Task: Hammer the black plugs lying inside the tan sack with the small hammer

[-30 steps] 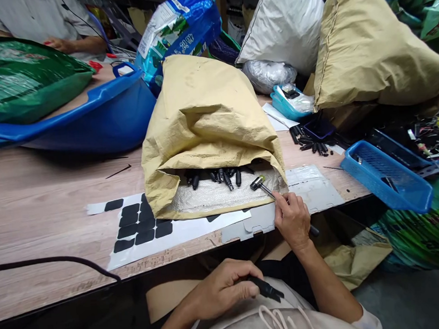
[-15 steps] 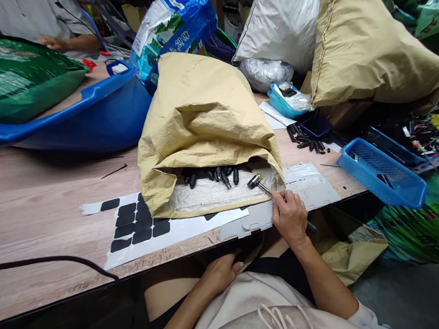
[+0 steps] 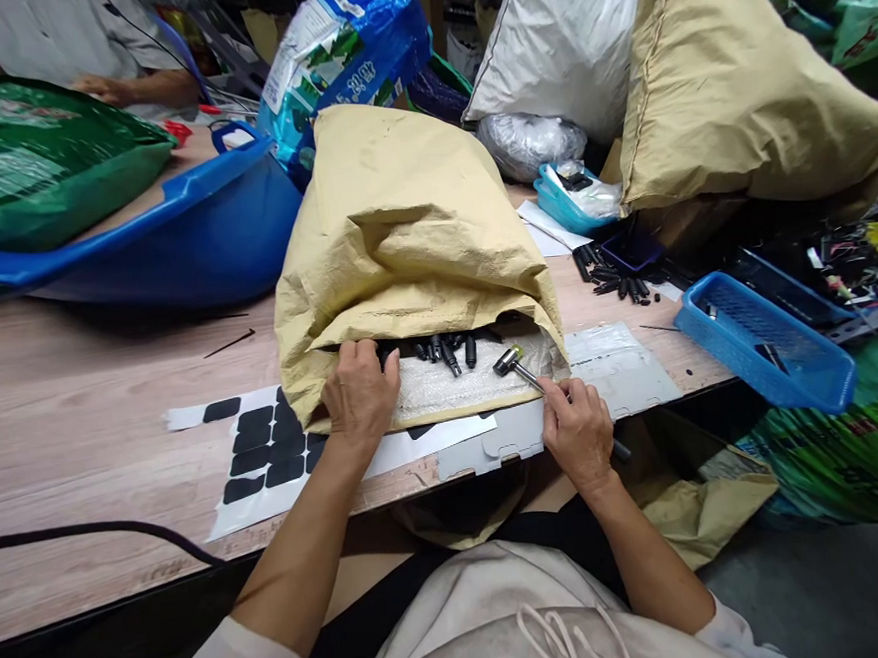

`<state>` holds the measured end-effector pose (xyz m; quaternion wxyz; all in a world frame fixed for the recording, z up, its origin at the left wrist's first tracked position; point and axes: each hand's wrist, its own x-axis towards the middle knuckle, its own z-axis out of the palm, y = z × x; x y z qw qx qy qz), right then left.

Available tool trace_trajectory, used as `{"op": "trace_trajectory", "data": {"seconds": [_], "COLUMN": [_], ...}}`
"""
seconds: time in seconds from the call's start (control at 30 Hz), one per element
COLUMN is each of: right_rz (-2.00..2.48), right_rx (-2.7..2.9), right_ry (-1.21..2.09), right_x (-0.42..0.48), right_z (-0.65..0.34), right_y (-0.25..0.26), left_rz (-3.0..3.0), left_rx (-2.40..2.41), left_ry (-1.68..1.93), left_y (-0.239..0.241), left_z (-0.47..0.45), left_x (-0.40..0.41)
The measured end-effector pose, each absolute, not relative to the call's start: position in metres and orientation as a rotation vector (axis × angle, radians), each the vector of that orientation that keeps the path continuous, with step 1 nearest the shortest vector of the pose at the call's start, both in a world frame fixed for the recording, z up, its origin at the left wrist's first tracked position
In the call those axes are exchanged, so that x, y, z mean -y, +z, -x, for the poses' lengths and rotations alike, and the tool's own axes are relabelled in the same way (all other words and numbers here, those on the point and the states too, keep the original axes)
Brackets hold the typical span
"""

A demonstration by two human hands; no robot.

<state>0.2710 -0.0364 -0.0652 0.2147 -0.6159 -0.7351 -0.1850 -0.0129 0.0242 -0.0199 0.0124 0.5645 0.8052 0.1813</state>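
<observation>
Flanking the sack's [image 3: 415, 200] open edge, right hand [image 3: 580, 431] clasps hammer [image 3: 508, 362], left hand's [image 3: 360, 390] hold unclear.

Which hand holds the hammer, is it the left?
No, the right hand grips the hammer, while the left hand is at the open sack.

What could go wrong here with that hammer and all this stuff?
A careless swing of the hammer in the right hand might knock the left hand nearby. The black parts lie loose at the mouth of the paper bag, so one could roll out. The blue basket seems to jut past the edge of the table, so a bump might tip it.
</observation>
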Motion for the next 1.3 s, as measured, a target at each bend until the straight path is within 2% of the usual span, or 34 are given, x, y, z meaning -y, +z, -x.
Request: {"op": "trace_trajectory", "data": {"seconds": [0.13,0.47,0.8,0.97,1.1,1.3], "right_rz": [1.719,1.705,1.685,1.681,1.631,1.358], "right_rx": [2.043,2.047,2.031,2.036,2.026,1.945], "right_ry": [-0.493,-0.484,-0.461,-0.428,-0.272,0.163], "right_x": [0.036,0.037,0.037,0.035,0.031,0.033], "right_z": [-0.271,-0.271,-0.271,-0.275,-0.282,-0.270], "right_y": [-0.066,-0.065,-0.063,-0.065,-0.062,-0.042], "left_rz": [-1.802,-2.015,-2.047,-1.947,-1.878,-1.839], "left_rx": [-2.485,-2.168,-1.536,-1.439,-1.438,-1.466], "left_ry": [0.441,0.397,0.717,0.798,0.826,0.844], "left_y": [-0.025,-0.033,-0.048,-0.054,-0.056,-0.057], "left_z": [0.012,0.027,0.010,0.012,0.015,0.012], "left_x": [-0.022,0.020,0.001,-0.008,-0.009,-0.009]}}
